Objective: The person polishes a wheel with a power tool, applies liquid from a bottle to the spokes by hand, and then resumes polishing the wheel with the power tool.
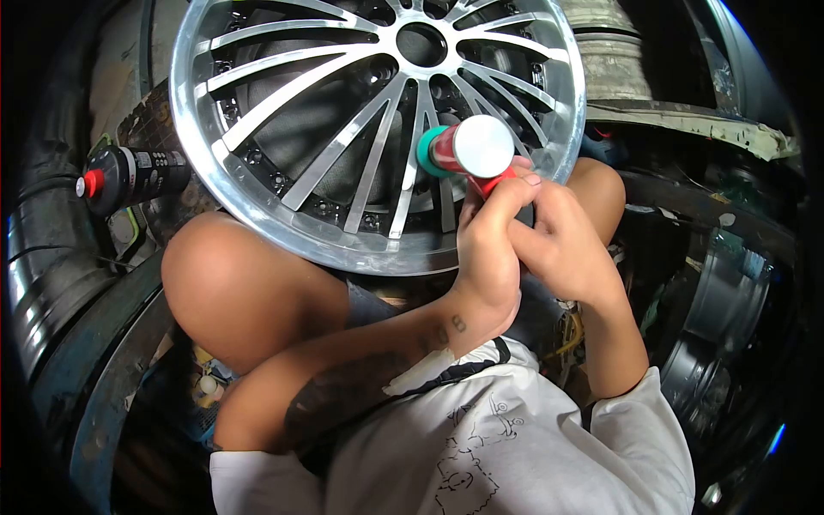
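Observation:
A multi-spoke alloy wheel (225, 184), with bright metal spokes and dark gaps, lies in front of me above my knees. My left hand (489, 253) and my right hand (562, 245) are closed together round the red handle of a small polisher (444, 152). The tool has a round silver top (483, 146) facing me and a teal pad (426, 153) at its far left side. That pad overlaps a lower spoke near the hub. Much of the handle is hidden beneath my fingers.
To the left, a black bottle with a red cap (90, 183) lies on its side. Dark wheel rims (730, 292) are stacked at the right, and more metal rims (605, 39) stand at the upper right. My bent knees (215, 266) flank the wheel's lower edge.

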Demonstrator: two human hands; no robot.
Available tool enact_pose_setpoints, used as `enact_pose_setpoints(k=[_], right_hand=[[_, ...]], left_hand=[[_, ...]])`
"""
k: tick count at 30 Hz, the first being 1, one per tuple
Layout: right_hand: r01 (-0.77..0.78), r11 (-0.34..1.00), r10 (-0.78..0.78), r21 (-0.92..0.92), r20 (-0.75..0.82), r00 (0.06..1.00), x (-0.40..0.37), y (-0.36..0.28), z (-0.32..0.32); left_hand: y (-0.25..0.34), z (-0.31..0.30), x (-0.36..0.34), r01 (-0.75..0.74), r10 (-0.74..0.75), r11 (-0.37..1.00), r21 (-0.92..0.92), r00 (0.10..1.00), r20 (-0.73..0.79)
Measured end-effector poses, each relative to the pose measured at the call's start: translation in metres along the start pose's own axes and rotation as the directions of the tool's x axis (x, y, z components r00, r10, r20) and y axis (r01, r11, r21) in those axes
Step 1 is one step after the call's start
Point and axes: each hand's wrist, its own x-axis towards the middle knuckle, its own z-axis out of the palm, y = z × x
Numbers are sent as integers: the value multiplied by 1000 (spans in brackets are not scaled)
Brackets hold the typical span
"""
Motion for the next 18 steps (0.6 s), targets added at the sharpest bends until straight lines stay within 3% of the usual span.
enact_pose_setpoints(k=[5,10,14,18], right_hand=[[-33,999,35,-23,100,994,4,-4,-4],[-5,998,6,-63,23,1000,7,-9,-3],[-51,993,64,-104,120,991,6,-3,-6],[-18,996,15,85,32,999,18,-1,1]], left_hand=[[-4,-3,1,15,-14,1000,24,999,-30],[-1,-8,13,-24,21,997,75,999,45],[-7,-8,8,-67,72,993,101,997,-42],[6,2,14,-23,33,995,97,994,-100]])
